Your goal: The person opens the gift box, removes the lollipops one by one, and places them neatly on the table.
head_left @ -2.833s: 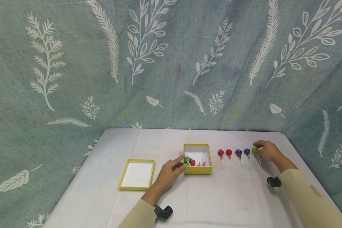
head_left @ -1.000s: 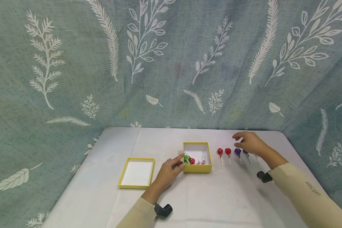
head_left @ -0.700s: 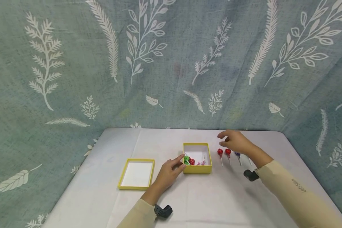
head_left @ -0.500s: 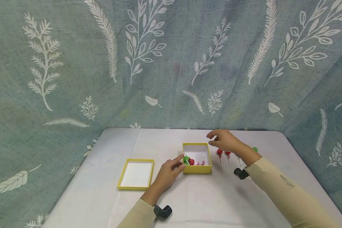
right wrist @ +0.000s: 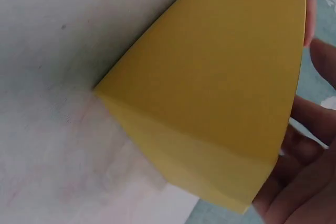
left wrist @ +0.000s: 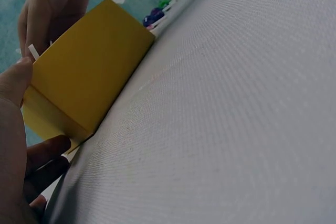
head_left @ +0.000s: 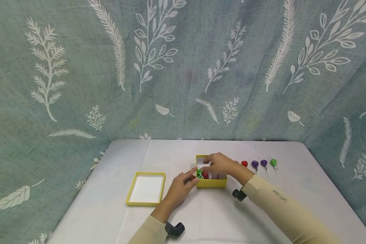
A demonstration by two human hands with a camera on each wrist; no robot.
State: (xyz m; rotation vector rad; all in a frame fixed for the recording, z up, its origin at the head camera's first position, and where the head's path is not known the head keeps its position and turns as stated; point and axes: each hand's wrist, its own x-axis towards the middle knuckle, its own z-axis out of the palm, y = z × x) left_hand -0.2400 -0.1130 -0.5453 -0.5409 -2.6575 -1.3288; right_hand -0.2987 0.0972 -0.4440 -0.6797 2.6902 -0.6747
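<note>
Leaf-printed cloth (head_left: 183, 67) backs the white table (head_left: 103, 210), where the box (head_left: 211, 183) stands midway between the side edges, nearer the far one, with your left hand (head_left: 178, 189) touching its left side, fingers loose and nearly straight. Your right hand (head_left: 221, 164) reaches inside near the red lollipop (head_left: 205, 175), thumb and fingers parted, nothing visible between them. Likely risks: a knuckle catching the stick (left wrist: 33, 52) poking above the rim and flicking it out, or a bumped wall skewing the box under so light a brace.
</note>
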